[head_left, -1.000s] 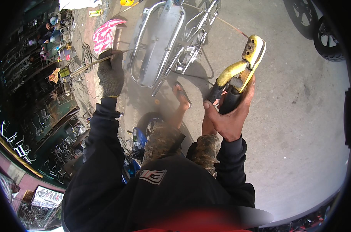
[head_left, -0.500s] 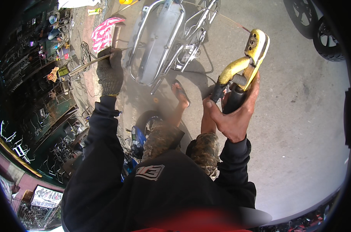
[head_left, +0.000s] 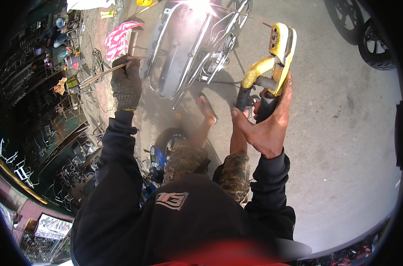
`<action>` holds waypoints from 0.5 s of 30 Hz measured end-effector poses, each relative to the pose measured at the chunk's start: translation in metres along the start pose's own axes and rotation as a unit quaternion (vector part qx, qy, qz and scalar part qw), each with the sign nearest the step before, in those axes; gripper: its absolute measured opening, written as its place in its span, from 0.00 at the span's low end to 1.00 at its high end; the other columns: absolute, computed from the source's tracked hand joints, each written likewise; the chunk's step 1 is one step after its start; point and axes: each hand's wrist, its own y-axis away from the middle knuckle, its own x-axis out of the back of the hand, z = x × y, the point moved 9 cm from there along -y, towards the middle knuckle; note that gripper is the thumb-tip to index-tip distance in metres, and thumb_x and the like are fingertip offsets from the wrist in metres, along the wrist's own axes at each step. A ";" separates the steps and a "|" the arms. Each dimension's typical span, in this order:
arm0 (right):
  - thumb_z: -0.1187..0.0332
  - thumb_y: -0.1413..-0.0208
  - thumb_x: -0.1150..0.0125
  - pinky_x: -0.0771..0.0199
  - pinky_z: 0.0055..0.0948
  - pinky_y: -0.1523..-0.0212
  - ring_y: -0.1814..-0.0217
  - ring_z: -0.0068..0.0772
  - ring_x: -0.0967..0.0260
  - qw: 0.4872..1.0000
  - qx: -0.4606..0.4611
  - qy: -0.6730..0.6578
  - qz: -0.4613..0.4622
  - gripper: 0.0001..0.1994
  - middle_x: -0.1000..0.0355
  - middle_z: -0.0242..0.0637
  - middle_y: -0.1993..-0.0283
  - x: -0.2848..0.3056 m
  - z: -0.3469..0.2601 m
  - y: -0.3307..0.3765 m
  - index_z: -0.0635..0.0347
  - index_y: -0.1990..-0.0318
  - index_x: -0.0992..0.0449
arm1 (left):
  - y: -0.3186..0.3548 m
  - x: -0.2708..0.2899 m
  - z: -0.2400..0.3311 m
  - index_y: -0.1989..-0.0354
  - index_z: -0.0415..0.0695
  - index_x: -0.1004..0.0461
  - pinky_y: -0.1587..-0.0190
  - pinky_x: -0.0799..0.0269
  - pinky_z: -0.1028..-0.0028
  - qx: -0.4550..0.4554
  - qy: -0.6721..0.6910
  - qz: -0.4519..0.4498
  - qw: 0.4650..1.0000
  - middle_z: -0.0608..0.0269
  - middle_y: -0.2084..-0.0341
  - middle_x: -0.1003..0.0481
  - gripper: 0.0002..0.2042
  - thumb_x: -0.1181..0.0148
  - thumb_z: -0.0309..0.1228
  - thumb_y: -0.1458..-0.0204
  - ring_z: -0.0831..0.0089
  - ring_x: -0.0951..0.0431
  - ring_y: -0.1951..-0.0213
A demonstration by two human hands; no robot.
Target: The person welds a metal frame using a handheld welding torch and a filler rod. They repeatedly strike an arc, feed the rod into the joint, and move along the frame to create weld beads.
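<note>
My right hand [head_left: 269,136] is bare and wraps round the black handle of a yellow electrode holder [head_left: 279,42]. From its jaws a thin welding rod [head_left: 250,17] runs up and left toward a bright arc [head_left: 198,3] at the far end of a tubular metal rack [head_left: 180,66]. The glare hides the rod's tip. In a grey knit glove, my left hand [head_left: 127,86] is closed on a few thin welding rods [head_left: 101,75], which stick out to the left. It is left of the rack, apart from it.
A pink-and-white striped cloth [head_left: 119,40] lies beyond my left hand. Black motorcycle wheels [head_left: 374,44] are at the far right. Cables [head_left: 97,60] and many metal parts crowd the left side. A blue motorcycle part [head_left: 158,157] and a tire are beside my left leg.
A bright arc has appeared at the rack's far end. My right hand has shifted slightly up and left with the electrode holder. My left hand has hardly moved.
</note>
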 end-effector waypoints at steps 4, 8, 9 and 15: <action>0.78 0.60 0.25 0.19 0.40 0.40 0.37 0.47 0.28 0.997 0.075 -0.005 0.011 0.61 0.38 0.55 0.34 0.003 -0.014 -0.001 0.68 0.21 0.64 | 0.000 -0.001 -0.004 0.54 0.40 0.24 0.52 0.27 0.69 0.034 0.027 -0.008 0.999 0.60 0.63 0.22 0.10 0.41 0.35 0.33 0.73 0.24 0.59; 0.77 0.60 0.25 0.20 0.41 0.40 0.38 0.47 0.27 0.996 0.086 -0.031 0.020 0.61 0.37 0.57 0.34 0.004 -0.013 -0.001 0.70 0.22 0.64 | -0.001 0.000 0.004 0.57 0.39 0.23 0.53 0.26 0.67 -0.017 -0.003 -0.002 1.000 0.59 0.64 0.20 0.07 0.40 0.28 0.37 0.68 0.21 0.60; 0.77 0.60 0.25 0.20 0.41 0.39 0.38 0.47 0.27 0.996 0.086 -0.019 0.025 0.61 0.37 0.57 0.34 0.005 -0.013 -0.001 0.70 0.22 0.64 | -0.001 0.000 0.002 0.57 0.38 0.23 0.53 0.26 0.67 -0.006 -0.002 -0.001 1.000 0.59 0.63 0.20 0.06 0.40 0.28 0.37 0.68 0.21 0.60; 0.78 0.60 0.25 0.20 0.40 0.39 0.36 0.47 0.28 0.998 0.062 -0.003 0.003 0.60 0.38 0.58 0.33 -0.001 -0.011 -0.002 0.72 0.22 0.63 | -0.001 -0.001 -0.003 0.57 0.39 0.23 0.53 0.26 0.67 -0.004 0.024 0.004 1.000 0.59 0.63 0.21 0.05 0.39 0.26 0.38 0.69 0.21 0.59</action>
